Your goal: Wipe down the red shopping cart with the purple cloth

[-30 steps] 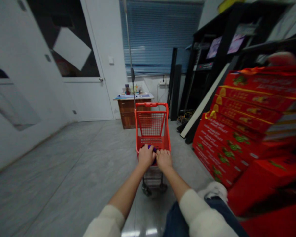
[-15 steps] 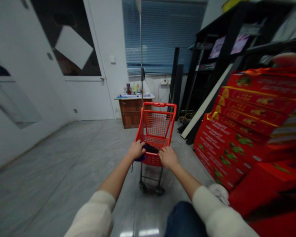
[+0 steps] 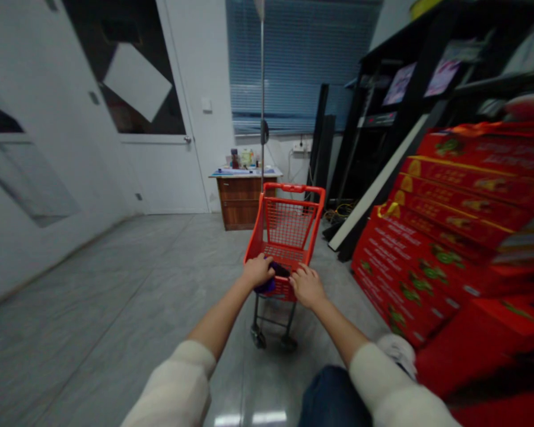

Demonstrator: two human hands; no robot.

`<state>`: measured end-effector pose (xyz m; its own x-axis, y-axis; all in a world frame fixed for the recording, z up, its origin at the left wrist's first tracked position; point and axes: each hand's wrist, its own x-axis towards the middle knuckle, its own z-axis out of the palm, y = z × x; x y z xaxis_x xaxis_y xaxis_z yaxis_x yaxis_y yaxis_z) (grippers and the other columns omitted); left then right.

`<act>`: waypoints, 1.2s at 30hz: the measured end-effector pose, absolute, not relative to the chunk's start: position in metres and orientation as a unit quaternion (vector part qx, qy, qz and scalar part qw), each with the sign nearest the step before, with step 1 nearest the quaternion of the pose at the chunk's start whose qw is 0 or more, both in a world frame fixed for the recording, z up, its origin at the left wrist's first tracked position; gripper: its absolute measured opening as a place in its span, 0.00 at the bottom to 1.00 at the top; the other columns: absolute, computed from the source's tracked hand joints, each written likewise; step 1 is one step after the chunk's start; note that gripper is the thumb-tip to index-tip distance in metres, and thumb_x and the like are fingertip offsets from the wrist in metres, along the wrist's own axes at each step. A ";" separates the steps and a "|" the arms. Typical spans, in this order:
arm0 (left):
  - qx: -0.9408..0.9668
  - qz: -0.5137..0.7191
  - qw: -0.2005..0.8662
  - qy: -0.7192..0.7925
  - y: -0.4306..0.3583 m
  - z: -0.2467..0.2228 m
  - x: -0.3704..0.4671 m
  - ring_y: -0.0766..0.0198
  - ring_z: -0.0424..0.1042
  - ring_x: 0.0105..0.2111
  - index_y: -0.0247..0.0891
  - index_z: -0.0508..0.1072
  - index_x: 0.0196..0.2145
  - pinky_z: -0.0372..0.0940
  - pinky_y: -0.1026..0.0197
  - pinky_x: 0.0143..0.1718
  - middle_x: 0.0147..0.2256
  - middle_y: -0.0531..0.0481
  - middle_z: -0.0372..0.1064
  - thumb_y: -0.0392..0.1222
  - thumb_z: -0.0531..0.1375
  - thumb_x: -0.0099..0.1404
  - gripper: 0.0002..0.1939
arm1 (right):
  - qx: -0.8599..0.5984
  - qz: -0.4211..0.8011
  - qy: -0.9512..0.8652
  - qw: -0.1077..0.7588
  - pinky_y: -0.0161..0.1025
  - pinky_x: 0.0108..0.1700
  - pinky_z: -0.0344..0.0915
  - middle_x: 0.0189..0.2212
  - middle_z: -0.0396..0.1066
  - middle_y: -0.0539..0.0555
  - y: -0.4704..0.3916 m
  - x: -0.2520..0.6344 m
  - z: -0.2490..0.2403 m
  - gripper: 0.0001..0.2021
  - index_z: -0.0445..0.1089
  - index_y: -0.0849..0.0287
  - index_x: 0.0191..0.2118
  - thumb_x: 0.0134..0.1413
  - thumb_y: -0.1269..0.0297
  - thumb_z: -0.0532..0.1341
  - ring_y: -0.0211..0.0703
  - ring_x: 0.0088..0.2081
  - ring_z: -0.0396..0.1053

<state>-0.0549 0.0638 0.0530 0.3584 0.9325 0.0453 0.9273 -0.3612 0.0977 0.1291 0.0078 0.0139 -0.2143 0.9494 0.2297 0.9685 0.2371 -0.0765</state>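
Observation:
A small red shopping cart (image 3: 292, 234) with a plastic mesh basket stands in front of me on grey wheeled legs. My left hand (image 3: 258, 271) is closed on a dark purple cloth (image 3: 267, 287) at the near rim of the basket. Part of the cloth hangs outside the rim, and a black part of it stretches along the rim toward the right. At the rim's right end, my right hand (image 3: 309, 286) lies with its fingers curled over the edge, close to the cloth's end. Its fingertips are partly hidden.
Red printed cartons (image 3: 409, 273) are stacked along the right, with a white shoe (image 3: 398, 351) beside them. A wooden cabinet (image 3: 240, 204) with bottles on top stands behind the cart. Beyond are a white door (image 3: 169, 178), a black rack (image 3: 360, 118) and a leaning white board (image 3: 378, 184).
My left hand has slid a little to the right along the rim with the cloth. Less cloth now shows between my hands. The right hand stays at the rim's right end.

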 end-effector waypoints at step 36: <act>0.791 0.064 0.048 0.606 0.054 0.052 -0.064 0.56 0.73 0.43 0.45 0.72 0.49 0.67 0.58 0.42 0.46 0.45 0.70 0.48 0.54 0.63 0.18 | -0.619 -0.033 -0.774 0.129 0.49 0.64 0.47 0.65 0.56 0.59 0.018 0.123 0.020 0.21 0.66 0.58 0.55 0.67 0.57 0.45 0.49 0.69 0.41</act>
<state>-0.0643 0.0537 0.0516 0.2572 0.9654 0.0436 0.9530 -0.2608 0.1543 0.1235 0.0182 0.0197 -0.2004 0.9497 0.2407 0.9666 0.2318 -0.1097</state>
